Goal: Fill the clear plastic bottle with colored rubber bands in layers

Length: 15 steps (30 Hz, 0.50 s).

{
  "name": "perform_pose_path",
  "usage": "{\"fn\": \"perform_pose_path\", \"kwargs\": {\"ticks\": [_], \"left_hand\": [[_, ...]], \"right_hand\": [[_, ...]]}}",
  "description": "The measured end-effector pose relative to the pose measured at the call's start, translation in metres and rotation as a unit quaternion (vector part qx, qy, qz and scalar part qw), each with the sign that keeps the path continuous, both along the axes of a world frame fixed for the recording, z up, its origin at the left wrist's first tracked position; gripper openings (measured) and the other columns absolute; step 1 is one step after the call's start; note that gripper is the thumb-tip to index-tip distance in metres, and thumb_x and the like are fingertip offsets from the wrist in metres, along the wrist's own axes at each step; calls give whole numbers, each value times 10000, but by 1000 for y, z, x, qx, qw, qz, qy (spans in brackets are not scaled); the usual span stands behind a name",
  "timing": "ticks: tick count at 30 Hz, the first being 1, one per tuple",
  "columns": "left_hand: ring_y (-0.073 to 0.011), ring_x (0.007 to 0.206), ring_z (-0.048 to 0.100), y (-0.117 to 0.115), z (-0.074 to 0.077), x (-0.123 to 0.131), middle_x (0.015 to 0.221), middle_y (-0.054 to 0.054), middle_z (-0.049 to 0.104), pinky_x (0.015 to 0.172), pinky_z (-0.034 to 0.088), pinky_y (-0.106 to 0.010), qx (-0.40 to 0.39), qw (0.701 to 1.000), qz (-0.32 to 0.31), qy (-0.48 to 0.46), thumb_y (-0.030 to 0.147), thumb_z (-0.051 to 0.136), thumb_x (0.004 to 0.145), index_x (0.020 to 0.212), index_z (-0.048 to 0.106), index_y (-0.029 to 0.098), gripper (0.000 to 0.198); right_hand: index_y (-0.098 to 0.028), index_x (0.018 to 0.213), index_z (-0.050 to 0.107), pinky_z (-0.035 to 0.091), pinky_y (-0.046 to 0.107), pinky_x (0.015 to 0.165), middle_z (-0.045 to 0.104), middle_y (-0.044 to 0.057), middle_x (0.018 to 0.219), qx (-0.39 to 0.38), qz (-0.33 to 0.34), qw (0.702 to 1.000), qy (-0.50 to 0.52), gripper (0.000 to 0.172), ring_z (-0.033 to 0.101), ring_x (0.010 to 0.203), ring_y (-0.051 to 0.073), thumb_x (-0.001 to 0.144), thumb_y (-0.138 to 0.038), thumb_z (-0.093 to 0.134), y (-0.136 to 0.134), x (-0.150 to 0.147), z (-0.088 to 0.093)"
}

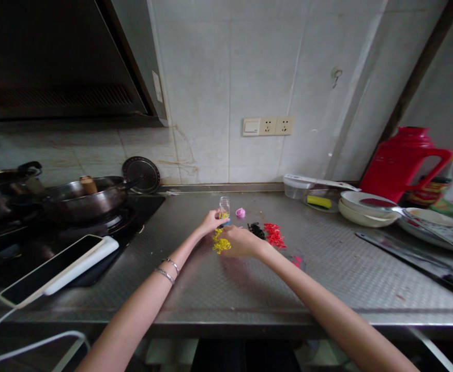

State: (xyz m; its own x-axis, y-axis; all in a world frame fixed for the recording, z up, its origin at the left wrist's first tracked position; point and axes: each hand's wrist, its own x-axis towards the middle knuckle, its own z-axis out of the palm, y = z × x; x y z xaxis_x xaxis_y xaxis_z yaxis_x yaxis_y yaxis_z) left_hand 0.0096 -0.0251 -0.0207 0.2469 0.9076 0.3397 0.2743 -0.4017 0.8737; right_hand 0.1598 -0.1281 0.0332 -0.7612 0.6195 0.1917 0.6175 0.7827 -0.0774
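My left hand [211,221] is closed around a small clear jar [224,203] with some yellow bands inside it. A bit of blue shows at the jar's near end. Close against that end is my right hand [239,242], its fingers drawn together; the hand itself hides what they pinch. Loose yellow rubber bands [222,245] lie in a pile just left of and below the right fingers. Beyond the right hand sit a pile of black rubber bands [256,231] and a pile of red rubber bands [274,235]. A small pink cap-like piece [240,213] stands right of the jar.
Pink pieces [297,261] lie near my right forearm. To the left are a phone [51,268] with a white cable and a pan [85,199] on the stove. Stacked bowls [366,214], a long knife [408,258] and a red thermos [399,165] occupy the right.
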Motion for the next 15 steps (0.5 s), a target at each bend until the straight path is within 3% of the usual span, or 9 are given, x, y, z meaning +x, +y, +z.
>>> {"fn": "perform_pose_path", "kwargs": {"ticks": [6,15], "left_hand": [[-152,739,607,4,-4,-2,875,-74,659,714,481,-280,11,1000,-2,-1,256,682,622,917,592,96,348],[-157,729,613,4,-5,-3,877,-87,662,696,487,-276,14,1000,-11,-1,247,676,630,925,597,88,344]], "right_hand": [[-142,960,607,446,310,780,582,131,994,32,-30,998,-46,269,544,950,229,738,-252,503,-3,-5,-9],[-141,864,623,459,237,681,634,107,920,26,-37,997,-68,220,612,811,184,763,-123,428,1,-11,-9]]}}
